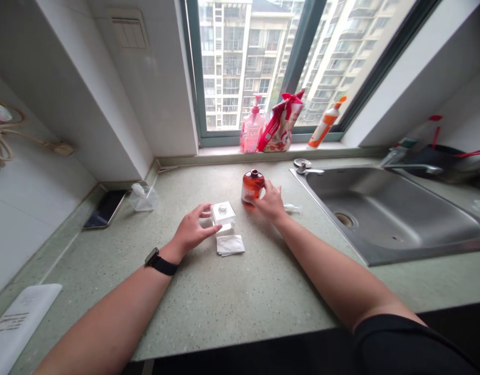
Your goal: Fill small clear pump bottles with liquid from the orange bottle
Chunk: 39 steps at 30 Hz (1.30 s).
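Observation:
My left hand point(193, 225) is at a clear square bottle point(224, 212), thumb at its near side and fingers at its far left side. The bottle stands on the counter with its round neck uncovered. My right hand point(270, 202) grips an amber bottle point(253, 186) from the right. This bottle is upright, its dark mouth uncapped, with reddish-brown colour and a pale label partly hidden by my fingers. A folded white tissue point(230, 245) lies just in front of the clear bottle. Beside my right hand rests a whitish pump head point(292, 208), partly hidden.
A steel sink point(384, 208) is set into the counter at right. On the sill stand a pink pump bottle point(252, 130), a red bag point(282, 122) and an orange-and-white bottle point(325, 124). At left are a phone point(105, 209) and a clear pump bottle point(143, 197).

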### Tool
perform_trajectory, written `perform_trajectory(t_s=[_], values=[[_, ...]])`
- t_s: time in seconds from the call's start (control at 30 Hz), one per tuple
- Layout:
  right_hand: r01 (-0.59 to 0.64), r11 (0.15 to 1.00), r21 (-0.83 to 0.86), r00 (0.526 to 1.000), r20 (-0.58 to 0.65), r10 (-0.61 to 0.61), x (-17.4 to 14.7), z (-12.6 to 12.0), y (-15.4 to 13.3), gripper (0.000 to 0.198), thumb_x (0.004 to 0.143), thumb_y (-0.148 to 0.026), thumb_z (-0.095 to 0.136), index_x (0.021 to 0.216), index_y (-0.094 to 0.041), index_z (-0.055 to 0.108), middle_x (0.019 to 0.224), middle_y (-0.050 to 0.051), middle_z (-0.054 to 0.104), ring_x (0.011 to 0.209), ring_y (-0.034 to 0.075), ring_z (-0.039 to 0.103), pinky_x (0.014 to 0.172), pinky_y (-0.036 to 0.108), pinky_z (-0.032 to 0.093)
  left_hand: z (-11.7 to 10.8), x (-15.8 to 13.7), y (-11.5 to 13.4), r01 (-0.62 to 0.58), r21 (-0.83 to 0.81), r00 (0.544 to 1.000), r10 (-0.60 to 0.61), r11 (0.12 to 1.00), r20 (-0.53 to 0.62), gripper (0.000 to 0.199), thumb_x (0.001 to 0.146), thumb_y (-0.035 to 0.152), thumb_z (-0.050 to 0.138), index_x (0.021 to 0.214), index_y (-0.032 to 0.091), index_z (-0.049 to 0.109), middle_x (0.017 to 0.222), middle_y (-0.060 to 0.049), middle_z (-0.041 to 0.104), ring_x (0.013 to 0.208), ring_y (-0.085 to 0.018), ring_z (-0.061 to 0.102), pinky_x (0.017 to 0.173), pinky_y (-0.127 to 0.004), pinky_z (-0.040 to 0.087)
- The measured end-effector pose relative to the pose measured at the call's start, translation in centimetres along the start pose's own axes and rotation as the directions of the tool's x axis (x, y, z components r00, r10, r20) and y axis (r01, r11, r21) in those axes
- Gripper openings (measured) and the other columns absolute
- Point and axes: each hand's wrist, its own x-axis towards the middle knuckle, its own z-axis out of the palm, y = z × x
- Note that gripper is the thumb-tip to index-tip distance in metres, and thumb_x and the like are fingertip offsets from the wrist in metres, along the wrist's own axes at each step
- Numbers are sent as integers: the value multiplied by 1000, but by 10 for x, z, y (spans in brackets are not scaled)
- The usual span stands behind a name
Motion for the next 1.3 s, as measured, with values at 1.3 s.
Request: perform_trajectory(t_s=[1.3], values=[[560, 823, -94, 423, 887, -186, -57, -50, -120, 8, 92, -19, 67, 94, -22, 74, 105, 7, 79, 90, 23, 74, 69, 30, 45, 1, 0, -2, -32, -15, 999, 32, 999, 21, 64, 83, 42, 86, 137, 22, 59, 138, -13, 72, 120, -32, 76, 107, -50, 61]])
